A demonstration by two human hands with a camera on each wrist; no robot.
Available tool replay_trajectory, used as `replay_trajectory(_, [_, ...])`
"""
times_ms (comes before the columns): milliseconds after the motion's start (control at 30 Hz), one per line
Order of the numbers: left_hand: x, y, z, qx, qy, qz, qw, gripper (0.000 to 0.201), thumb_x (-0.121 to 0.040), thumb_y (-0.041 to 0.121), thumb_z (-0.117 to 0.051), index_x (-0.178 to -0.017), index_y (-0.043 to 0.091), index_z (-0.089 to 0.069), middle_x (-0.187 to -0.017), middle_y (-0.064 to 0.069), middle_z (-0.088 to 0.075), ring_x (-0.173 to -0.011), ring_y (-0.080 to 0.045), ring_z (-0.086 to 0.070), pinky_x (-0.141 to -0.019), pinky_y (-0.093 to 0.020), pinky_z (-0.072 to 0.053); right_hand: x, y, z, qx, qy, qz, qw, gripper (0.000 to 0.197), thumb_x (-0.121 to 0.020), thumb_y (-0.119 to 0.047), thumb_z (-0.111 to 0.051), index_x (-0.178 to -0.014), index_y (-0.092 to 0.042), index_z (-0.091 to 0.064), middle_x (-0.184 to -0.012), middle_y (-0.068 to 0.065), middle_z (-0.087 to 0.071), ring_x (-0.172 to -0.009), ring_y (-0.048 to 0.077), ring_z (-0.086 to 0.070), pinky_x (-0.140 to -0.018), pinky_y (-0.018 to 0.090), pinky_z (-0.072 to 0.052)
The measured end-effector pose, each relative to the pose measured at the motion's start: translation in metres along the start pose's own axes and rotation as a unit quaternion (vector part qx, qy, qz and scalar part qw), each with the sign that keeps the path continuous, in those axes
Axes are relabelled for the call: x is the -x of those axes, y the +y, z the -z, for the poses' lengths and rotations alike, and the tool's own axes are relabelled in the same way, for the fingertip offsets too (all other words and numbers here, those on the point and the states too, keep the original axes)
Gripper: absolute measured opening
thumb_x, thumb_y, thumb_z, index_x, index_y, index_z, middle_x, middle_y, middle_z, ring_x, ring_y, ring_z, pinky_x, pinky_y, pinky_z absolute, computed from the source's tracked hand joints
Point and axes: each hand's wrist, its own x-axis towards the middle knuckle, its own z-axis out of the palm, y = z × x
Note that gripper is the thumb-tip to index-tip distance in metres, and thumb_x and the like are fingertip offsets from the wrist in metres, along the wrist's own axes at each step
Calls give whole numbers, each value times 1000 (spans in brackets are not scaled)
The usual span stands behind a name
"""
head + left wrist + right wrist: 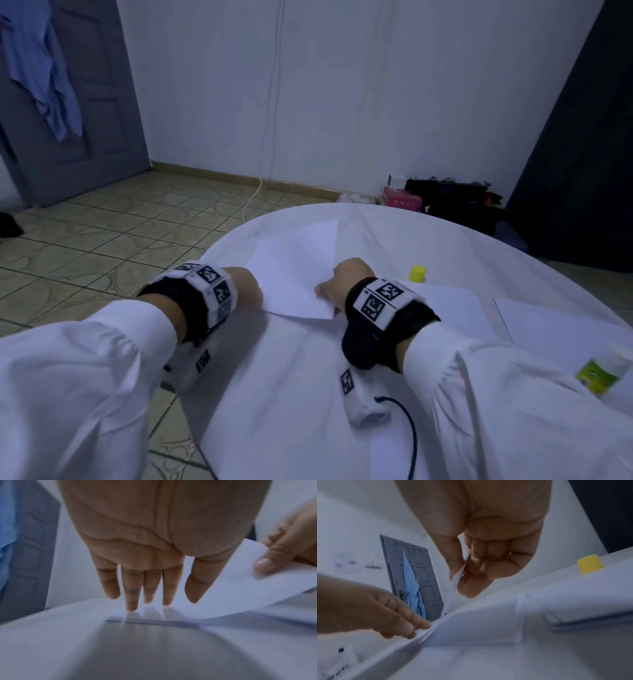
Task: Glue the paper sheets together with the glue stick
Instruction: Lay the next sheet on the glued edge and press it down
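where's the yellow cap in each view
Head: yellow cap stands on the table right of centre, beyond the right hand.
Left wrist: not in view.
Right wrist: at the right edge, upper half.
Shared landmark: the lifted paper sheet, seen in all three views.

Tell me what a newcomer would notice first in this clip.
Both hands work one white sheet mid-table: the left hand presses straight fingers on its near corner, and the right hand pinches its lifted edge. A yellow cap stands right of them, and the glue stick lies nearer, far right.
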Motion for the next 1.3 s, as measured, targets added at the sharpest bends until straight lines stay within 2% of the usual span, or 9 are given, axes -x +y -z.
replay_trajectory(67, [10, -7, 6, 101, 57, -4, 993, 31, -98, 26, -46, -125, 20, -60, -137, -1, -51, -121, -21, -50, -94, -25, -36, 18, 6, 13, -63, 26, 13, 998, 32, -86, -20, -65, -65, -6, -45, -66, 9, -50, -78, 25, -57, -68, 32, -48])
replay_trajectory(167, [30, -11, 20, 300, 124, -15, 946, 18, -92, 30, -59, -110, 32, -57, -125, 2, -52, -97, -17, -56, -76, -27, -41, 59, 25, 42, -184, 49, 14, 982, 23, -88, -20, -64, -78, -2, -55, -74, 13, -54, -64, 27, -59, -65, 37, -53])
replay_trajectory(300, [60, 18, 28, 500, 35, -93, 860, 14, -85, 8, -69, -89, 21, -65, -90, -4, -60, -75, -16, -57, -76, -31, -47, 109, 79, 76, -274, 65, -8, 960, 20, -88, -19, -66, -78, -6, -55, -75, 8, -60, -43, 18, -62, -48, 29, -47])
replay_trajectory(433, [89, 58, 23, 529, -27, -144, 836, 17, -79, -3, -71, -80, 14, -73, -70, 0, -67, -64, -12, -59, -65, -24, -47, 141, 144, 94, -263, 80, -55, 960, 16, -89, -22, -65, -91, -12, -54, -82, 16, -53, -46, 20, -63, -41, 23, -26])
replay_trajectory(533, [101, 87, 11, 479, -56, -156, 862, 15, -76, 4, -76, -83, 17, -75, -70, 6, -69, -64, -8, -58, -64, -21, -48, 162, 187, 94, -259, 49, -85, 961, 18, -88, -12, -66, -84, -2, -52, -74, 14, -52, -43, 16, -58, -37, 20, -23])
replay_trajectory(667, [112, 118, -7, 391, -90, -172, 900, 14, -77, 11, -79, -87, 20, -74, -55, 14, -60, -51, 1, -55, -56, -14, -48, 176, 222, 89, -202, 24, -116, 972, 24, -82, 1, -68, -67, -7, -51, -43, 0, -50, -37, 10, -47, -35, 18, -26])
replay_trajectory(800, [116, 136, -20, 320, -115, -184, 922, 15, -76, 17, -80, -83, 25, -70, -61, 8, -57, -54, -6, -55, -53, -12, -44, 178, 235, 86, -131, 11, -132, 982, 25, -79, -6, -74, -65, -8, -53, -46, 3, -47, -46, 17, -38, -42, 22, -29])
replay_trajectory(933, [116, 145, -28, 270, -131, -186, 936, 16, -75, 19, -81, -80, 28, -68, -49, 16, -55, -46, -2, -51, -50, -10, -41, 177, 237, 79, -68, -8, -127, 990, 30, -79, -8, -73, -59, -10, -51, -40, -2, -48, -43, 17, -41, -43, 22, -33])
replay_trajectory(1300, [114, 148, -31, 235, -138, -187, 944, 17, -76, 20, -80, -77, 26, -64, -48, 16, -57, -50, -7, -54, -55, -14, -42, 174, 243, 72, -72, -15, -128, 989, 33, -79, -4, -72, -58, -8, -47, -38, 4, -53, -33, 15, -38, -36, 17, -30])
